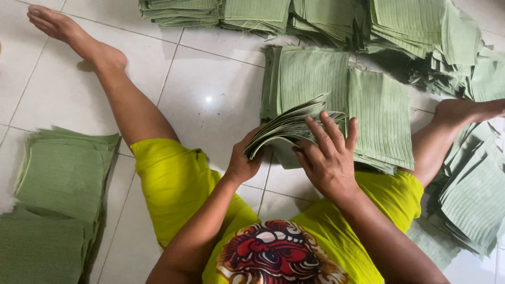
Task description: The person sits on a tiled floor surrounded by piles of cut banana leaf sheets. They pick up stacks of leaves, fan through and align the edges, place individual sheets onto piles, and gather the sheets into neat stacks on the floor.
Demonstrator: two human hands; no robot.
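Several folded green cloth pieces (58,179) are lying stacked at lower left on the tiled floor (210,84). At centre, the left hand (243,164) is clamping the near edge of a fanned bundle of green cloths (286,125), while the right hand (327,152), fingers spread, is pressing flat on it, nearer the stack (336,100) extending upward.

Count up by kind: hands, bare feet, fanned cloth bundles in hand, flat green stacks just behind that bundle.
hands: 2, left hand and right hand
bare feet: 2
fanned cloth bundle: 1
flat green stacks: 2
total: 7
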